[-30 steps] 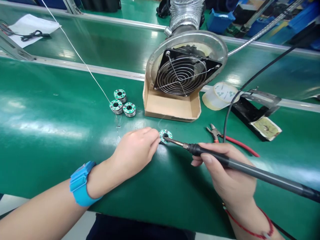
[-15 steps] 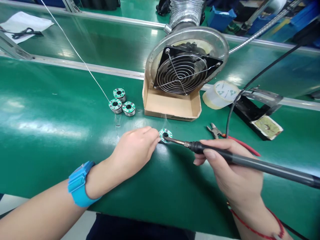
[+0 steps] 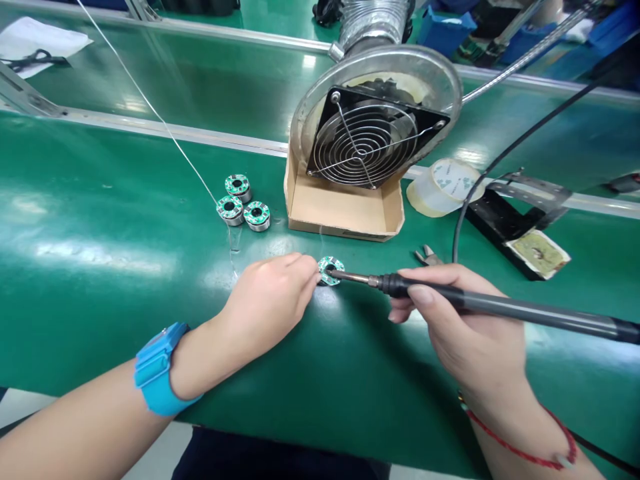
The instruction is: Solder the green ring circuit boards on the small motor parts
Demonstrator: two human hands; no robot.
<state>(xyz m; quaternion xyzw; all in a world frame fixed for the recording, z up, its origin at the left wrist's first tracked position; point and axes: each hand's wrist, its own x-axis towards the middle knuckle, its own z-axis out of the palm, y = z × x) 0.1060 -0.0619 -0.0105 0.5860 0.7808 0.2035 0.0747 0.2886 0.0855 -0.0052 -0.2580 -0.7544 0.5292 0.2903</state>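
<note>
With closed fingers my left hand (image 3: 275, 297) grips the left side of a small round part topped by a green ring-shaped circuit board (image 3: 336, 263). Its fingertips are partly hidden behind the hand. A blue strap (image 3: 163, 370) circles that wrist. Held like a pen in my right hand (image 3: 465, 327) is a soldering iron (image 3: 480, 303), its tip over the inner edge of the ring board; whether it touches cannot be made out. Three similar round parts (image 3: 257, 215) stand grouped to the left, and a thin white wire (image 3: 150, 107) runs down to one of them.
A fan with a round wire guard (image 3: 360, 150) sits over an open cardboard box (image 3: 345, 220) behind my hands. To the right are a tape roll (image 3: 445, 188), pliers (image 3: 427, 255) partly behind my right hand, and an iron stand with a sponge (image 3: 537, 255). A black cable (image 3: 520, 147) arches above.
The soldering iron's rear end has swung up slightly in the view, and its tip has shifted a little left over the board. My right hand covers more of the pliers. My left hand stays put.
</note>
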